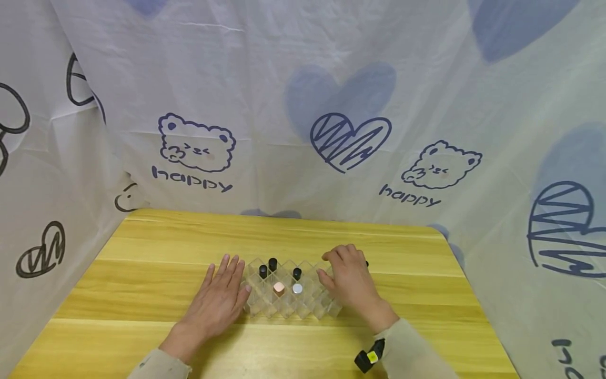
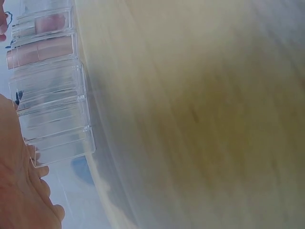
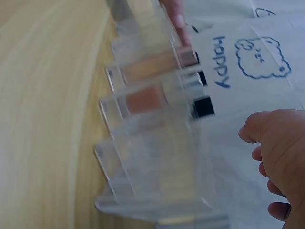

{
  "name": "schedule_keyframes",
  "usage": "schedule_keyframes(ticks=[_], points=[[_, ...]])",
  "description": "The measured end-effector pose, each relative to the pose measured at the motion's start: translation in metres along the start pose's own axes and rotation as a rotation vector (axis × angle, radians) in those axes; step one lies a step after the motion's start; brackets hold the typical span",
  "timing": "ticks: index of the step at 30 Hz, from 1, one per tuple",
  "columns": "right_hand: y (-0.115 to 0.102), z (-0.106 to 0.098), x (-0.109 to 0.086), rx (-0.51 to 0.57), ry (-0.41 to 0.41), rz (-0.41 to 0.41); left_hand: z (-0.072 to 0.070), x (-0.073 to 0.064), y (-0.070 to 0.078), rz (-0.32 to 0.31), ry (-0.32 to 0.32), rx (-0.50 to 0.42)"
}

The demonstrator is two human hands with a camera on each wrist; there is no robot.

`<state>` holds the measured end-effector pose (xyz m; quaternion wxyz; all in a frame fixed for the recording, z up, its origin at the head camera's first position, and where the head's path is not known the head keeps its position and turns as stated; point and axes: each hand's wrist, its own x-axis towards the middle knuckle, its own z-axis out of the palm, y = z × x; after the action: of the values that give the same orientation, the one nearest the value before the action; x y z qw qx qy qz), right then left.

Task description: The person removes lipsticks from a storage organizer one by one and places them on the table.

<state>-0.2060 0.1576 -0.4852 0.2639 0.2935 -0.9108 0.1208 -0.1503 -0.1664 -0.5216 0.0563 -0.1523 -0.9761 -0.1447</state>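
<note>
A clear lipstick organizer [image 1: 310, 310] with diamond-shaped compartments stands on the table. Several lip gloss tubes stand upright in it: black caps [image 1: 296, 273], a peach cap [image 1: 279, 288] and a silvery-white cap [image 1: 297, 288]. Against its left end, my left hand [image 1: 218, 300] rests with the fingers straight. My right hand [image 1: 351, 276] is above the right end with bent fingers, thumb apart from the index. A black-capped lip gloss [image 1: 366, 263] pokes out by its little finger, seemingly gripped; the rest is hidden. In the right wrist view a reddish tube [image 3: 145, 98] shows through the plastic.
The wooden table [image 1: 265, 350] carries the organizer near its middle. White cloth [image 1: 265, 105] with blue hearts and bear drawings hangs behind and at both sides. A black device with a yellow patch [image 1: 372, 357] sits at my right wrist.
</note>
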Motion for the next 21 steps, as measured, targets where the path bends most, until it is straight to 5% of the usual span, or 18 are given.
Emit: schedule_keyframes(ticks=[7,21], points=[[-0.019,0.015,0.006,0.011,-0.021,-0.073,0.002,0.0,-0.001,-0.002,0.008,-0.007],[-0.03,0.025,0.011,0.037,-0.106,-0.043,0.001,0.0,-0.001,0.004,0.009,-0.013]])
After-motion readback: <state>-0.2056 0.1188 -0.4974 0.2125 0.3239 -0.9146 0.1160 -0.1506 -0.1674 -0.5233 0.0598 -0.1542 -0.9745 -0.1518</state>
